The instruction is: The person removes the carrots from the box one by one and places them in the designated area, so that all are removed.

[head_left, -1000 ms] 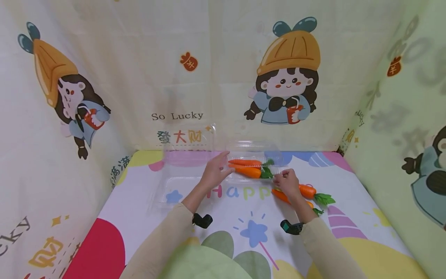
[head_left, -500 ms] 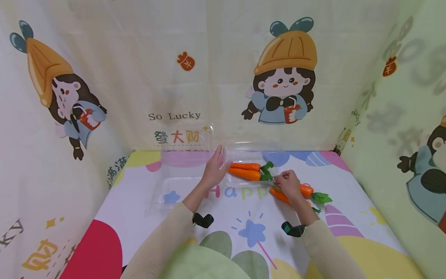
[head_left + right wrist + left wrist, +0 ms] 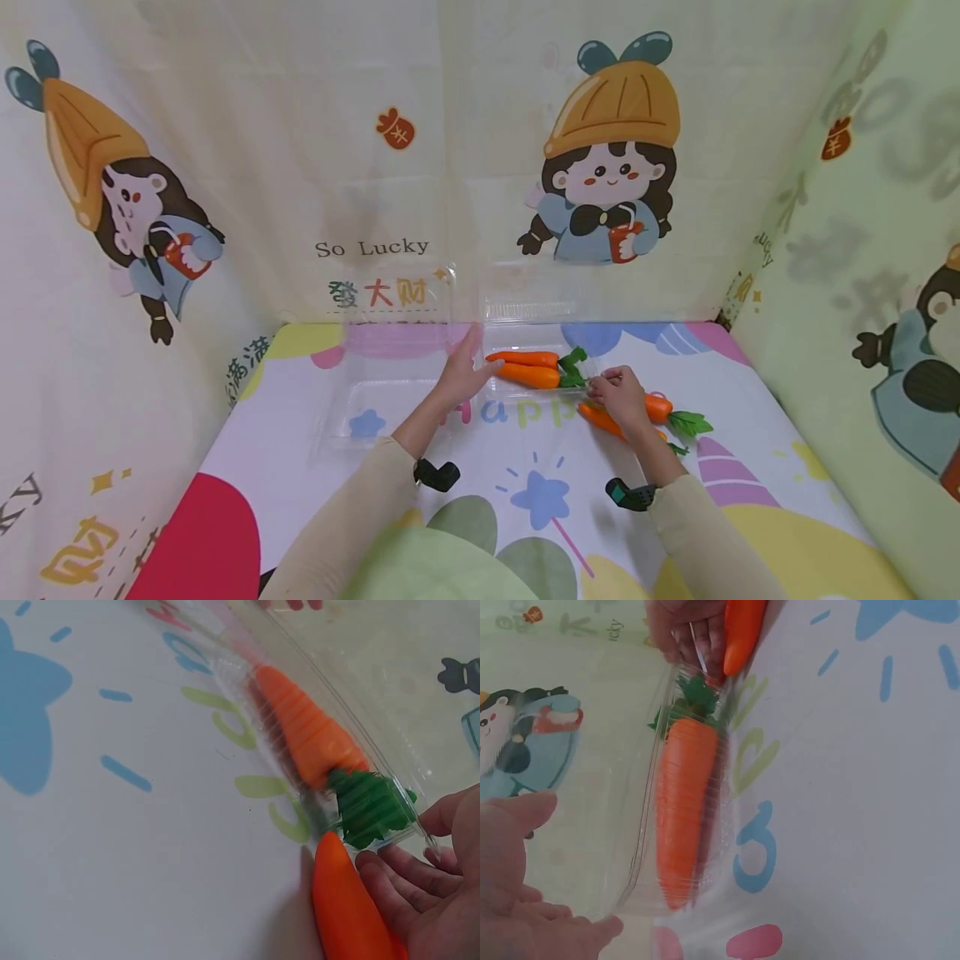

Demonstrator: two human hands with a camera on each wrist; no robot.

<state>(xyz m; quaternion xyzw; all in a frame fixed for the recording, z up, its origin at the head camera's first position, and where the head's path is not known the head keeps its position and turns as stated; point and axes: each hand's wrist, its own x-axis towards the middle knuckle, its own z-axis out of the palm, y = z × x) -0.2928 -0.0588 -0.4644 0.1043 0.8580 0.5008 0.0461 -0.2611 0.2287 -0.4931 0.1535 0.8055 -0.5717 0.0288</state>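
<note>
Pinching the clear container (image 3: 519, 337) by its right end, near the desk's (image 3: 750, 400) far edge: right grip (image 3: 619, 395). Beside the container's left end: left grip (image 3: 459, 377), fingers extended.

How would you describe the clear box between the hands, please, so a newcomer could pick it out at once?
On the table, near the back wall, look between the left hand and the right hand. The clear box there is open. Unlike the other clear box to its left, it holds two orange carrots.
</note>
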